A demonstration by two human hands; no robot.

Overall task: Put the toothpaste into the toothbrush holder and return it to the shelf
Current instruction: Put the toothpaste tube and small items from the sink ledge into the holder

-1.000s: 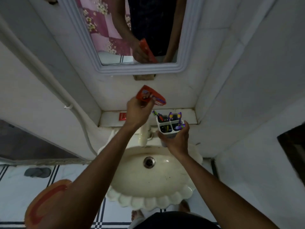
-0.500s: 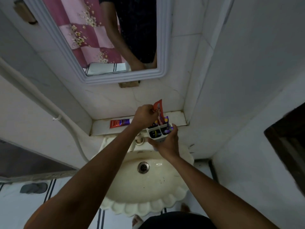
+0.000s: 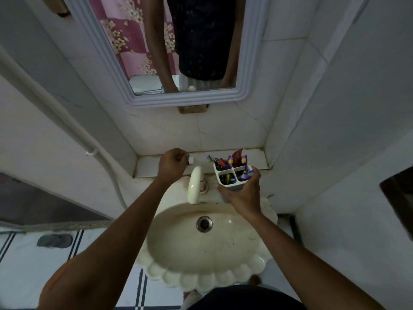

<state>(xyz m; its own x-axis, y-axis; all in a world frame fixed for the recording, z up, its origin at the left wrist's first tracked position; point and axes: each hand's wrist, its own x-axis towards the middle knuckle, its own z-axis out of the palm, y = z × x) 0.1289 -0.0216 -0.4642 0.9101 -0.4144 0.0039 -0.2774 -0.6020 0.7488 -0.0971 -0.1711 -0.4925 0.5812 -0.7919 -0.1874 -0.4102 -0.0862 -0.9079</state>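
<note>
Red toothpaste (image 3: 237, 156) stands in the white holder (image 3: 232, 176).
Right hand (image 3: 244, 193) grips holder; left hand (image 3: 173, 164) closes on something white-capped on the shelf (image 3: 147, 166).

right hand (image 3: 244, 198) holding toothbrush holder (image 3: 232, 178), toothpaste (image 3: 237, 156) inside

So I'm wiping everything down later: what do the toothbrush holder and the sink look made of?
Toothbrush holder: probably moulded plastic, white, matt, thin divider walls. Sink: likely glazed ceramic, cream, glossy highlights on its scalloped rim, brownish staining behind the drain.
</note>
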